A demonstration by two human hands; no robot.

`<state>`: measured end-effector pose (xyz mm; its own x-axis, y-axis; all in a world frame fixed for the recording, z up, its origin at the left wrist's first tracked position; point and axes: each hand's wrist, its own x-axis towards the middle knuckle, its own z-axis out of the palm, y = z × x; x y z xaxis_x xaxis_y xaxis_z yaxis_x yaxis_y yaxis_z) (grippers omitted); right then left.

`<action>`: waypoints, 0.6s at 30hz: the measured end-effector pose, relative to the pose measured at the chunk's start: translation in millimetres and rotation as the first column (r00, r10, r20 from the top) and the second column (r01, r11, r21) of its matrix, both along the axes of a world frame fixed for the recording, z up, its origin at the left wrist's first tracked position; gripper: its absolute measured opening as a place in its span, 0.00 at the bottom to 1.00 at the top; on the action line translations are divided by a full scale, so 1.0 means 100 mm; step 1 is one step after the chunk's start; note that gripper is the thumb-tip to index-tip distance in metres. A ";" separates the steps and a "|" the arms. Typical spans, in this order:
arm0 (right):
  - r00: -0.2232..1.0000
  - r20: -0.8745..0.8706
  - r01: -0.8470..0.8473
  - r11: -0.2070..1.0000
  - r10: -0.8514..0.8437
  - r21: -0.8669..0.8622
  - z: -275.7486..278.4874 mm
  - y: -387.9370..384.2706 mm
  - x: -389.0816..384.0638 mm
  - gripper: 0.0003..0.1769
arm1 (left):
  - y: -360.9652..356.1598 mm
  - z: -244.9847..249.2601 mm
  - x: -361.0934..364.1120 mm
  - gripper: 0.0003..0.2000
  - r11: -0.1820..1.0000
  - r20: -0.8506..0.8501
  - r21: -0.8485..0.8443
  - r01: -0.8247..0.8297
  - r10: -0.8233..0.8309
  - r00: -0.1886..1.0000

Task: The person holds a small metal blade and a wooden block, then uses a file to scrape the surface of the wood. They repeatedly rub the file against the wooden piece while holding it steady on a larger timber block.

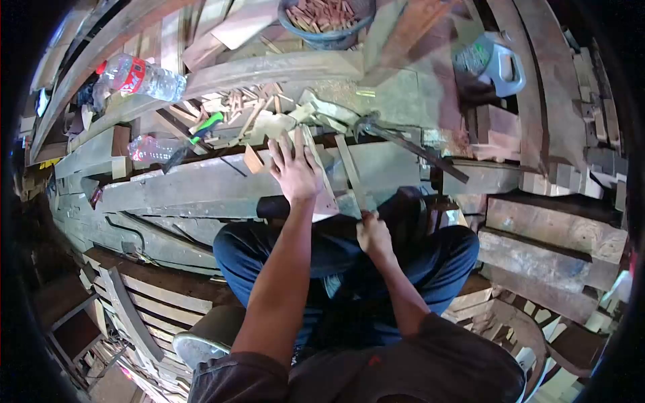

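My left hand (pixel 295 171) lies palm down with fingers spread, pressing on a pale wooden board (pixel 322 176) on the bench beam. My right hand (pixel 374 236) is closed round the near end of a long, flat, blade-like tool (pixel 350 164). That tool points away from me, just right of the board; its exact kind is not clear. A small wood block (pixel 253 160) stands left of my left fingers. Beyond my right hand lies a hammer (pixel 420 151), its head by the scraps. A green-handled tool (pixel 207 126) rests at the left.
Wood scraps (pixel 248 111) are heaped behind the beam (pixel 181 188). A basin (pixel 329 41) holds small wood pieces. Two plastic bottles, a red-labelled one (pixel 144 77) and a smaller one (pixel 151 149), lie left. A jug (pixel 497 64) is far right. Stacked planks (pixel 551 228) stand right.
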<state>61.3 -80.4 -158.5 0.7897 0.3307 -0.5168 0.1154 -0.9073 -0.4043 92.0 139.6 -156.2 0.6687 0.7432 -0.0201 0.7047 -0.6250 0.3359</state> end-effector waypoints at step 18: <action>0.996 0.065 -0.059 0.998 0.059 0.002 -0.08 0.18 -0.12 0.18 | -0.05 -0.02 -0.07 0.27 1.000 -0.016 0.005 0.017 -0.017 1.000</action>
